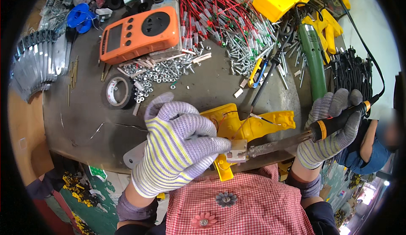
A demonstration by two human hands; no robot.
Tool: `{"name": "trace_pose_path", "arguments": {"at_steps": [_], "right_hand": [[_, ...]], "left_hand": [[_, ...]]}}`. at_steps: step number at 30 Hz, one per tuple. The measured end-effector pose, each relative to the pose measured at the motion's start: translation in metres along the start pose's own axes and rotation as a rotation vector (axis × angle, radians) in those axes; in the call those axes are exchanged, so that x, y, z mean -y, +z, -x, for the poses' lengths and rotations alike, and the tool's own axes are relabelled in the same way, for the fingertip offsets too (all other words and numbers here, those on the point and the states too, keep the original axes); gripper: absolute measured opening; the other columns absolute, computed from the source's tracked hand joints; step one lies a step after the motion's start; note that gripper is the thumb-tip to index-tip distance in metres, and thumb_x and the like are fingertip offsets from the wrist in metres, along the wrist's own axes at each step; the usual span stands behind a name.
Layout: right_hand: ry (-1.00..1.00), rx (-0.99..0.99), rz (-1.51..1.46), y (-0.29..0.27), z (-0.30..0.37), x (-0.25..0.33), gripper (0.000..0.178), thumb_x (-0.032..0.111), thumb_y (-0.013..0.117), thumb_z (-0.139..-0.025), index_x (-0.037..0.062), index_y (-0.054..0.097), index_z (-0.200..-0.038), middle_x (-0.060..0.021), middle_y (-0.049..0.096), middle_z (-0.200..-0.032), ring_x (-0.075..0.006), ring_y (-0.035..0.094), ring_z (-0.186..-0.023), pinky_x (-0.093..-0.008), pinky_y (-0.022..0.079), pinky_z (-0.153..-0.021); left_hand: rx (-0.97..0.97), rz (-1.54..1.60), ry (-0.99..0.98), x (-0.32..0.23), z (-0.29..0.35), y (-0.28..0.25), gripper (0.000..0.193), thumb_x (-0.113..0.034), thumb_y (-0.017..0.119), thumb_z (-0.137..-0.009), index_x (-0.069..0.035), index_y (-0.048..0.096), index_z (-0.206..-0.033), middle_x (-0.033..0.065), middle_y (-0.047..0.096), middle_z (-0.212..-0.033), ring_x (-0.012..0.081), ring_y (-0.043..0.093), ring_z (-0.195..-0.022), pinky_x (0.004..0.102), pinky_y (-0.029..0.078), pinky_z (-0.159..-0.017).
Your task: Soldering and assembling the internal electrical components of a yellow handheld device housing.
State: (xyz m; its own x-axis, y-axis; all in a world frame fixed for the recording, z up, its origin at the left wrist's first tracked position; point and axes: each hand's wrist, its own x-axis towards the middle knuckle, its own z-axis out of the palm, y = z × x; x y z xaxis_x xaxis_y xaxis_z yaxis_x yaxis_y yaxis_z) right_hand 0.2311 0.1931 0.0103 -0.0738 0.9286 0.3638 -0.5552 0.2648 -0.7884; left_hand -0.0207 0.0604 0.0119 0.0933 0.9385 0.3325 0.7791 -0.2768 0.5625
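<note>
My right hand (332, 129) is wrapped around the black handle of a soldering iron (277, 145). Its metal barrel points left and meets a small whitish block with metal terminals (237, 151). Gloved in stripes, my left hand (179, 144) is closed in a pinch, fingertips against the block's left side. A thin silvery solder wire (120, 125) runs across the table into this hand; its end at the fingertips is hidden. Beneath the block lies a yellow plastic tool housing (230, 123) with thin wires. A grey metal plate (132, 159) sticks out beneath my left hand.
An orange meter (141, 34) stands at the back left, beside a tape roll (116, 92) and loose nuts (163, 72). Red wires (207, 2), screws (249, 44), pliers (256, 72) and a green electric screwdriver (312, 57) lie beyond. Another person (372, 146) is at right.
</note>
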Motion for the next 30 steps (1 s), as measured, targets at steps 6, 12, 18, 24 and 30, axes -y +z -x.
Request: {"name": "trace_pose_path", "arguments": {"at_steps": [6, 12, 18, 24, 30], "right_hand": [[-0.017, -0.106, 0.038, 0.007, 0.002, 0.002, 0.035, 0.03, 0.065, -0.098, 0.0056, 0.054, -0.121, -0.0052, 0.051, -0.082, -0.0113, 0.044, -0.061, -0.024, 0.039, -0.052], [-0.043, -0.109, 0.043, 0.002, 0.002, 0.001, 0.038, 0.032, 0.067, -0.096, 0.006, 0.055, -0.121, -0.0069, 0.053, -0.081, -0.0134, 0.047, -0.06, -0.0257, 0.041, -0.052], [-0.038, -0.072, 0.026, 0.002, 0.004, -0.004, 0.039, 0.032, 0.068, -0.095, 0.0056, 0.056, -0.122, -0.0103, 0.055, -0.08, -0.0168, 0.053, -0.06, -0.0268, 0.044, -0.051], [-0.074, -0.053, 0.046, 0.0, 0.005, 0.002, 0.039, 0.031, 0.068, -0.096, 0.005, 0.055, -0.122, -0.0116, 0.056, -0.08, -0.0173, 0.054, -0.061, -0.0277, 0.046, -0.052], [-0.054, 0.006, 0.03, -0.004, 0.004, 0.005, 0.04, 0.032, 0.068, -0.096, 0.005, 0.055, -0.123, -0.0118, 0.056, -0.081, -0.0172, 0.054, -0.062, -0.0284, 0.047, -0.053]], "left_hand": [[-0.385, 0.191, -0.317, 0.004, 0.03, -0.026, 0.028, -0.02, 0.076, -0.074, -0.012, 0.074, -0.101, 0.0079, 0.065, -0.098, 0.0294, 0.058, -0.098, 0.0464, 0.043, -0.094], [-0.03, -0.244, -0.324, 0.01, 0.032, -0.023, 0.022, -0.017, 0.077, -0.073, -0.012, 0.073, -0.094, 0.0085, 0.064, -0.096, 0.0307, 0.059, -0.1, 0.0448, 0.042, -0.094], [-0.327, -0.104, -0.328, 0.009, 0.034, -0.018, 0.017, 0.002, 0.073, -0.074, -0.007, 0.071, -0.088, 0.0089, 0.062, -0.09, 0.0273, 0.061, -0.085, 0.0401, 0.048, -0.078], [-0.095, 0.008, -0.077, -0.027, 0.01, -0.009, 0.019, -0.018, 0.076, -0.071, -0.018, 0.077, -0.09, 0.0012, 0.052, -0.081, 0.025, 0.054, -0.077, 0.0421, 0.042, -0.078], [-0.162, 0.042, -0.111, -0.023, 0.012, 0.007, 0.021, -0.014, 0.077, -0.071, -0.017, 0.078, -0.092, 0.0017, 0.054, -0.081, 0.0233, 0.055, -0.077, 0.0415, 0.041, -0.077]]}}
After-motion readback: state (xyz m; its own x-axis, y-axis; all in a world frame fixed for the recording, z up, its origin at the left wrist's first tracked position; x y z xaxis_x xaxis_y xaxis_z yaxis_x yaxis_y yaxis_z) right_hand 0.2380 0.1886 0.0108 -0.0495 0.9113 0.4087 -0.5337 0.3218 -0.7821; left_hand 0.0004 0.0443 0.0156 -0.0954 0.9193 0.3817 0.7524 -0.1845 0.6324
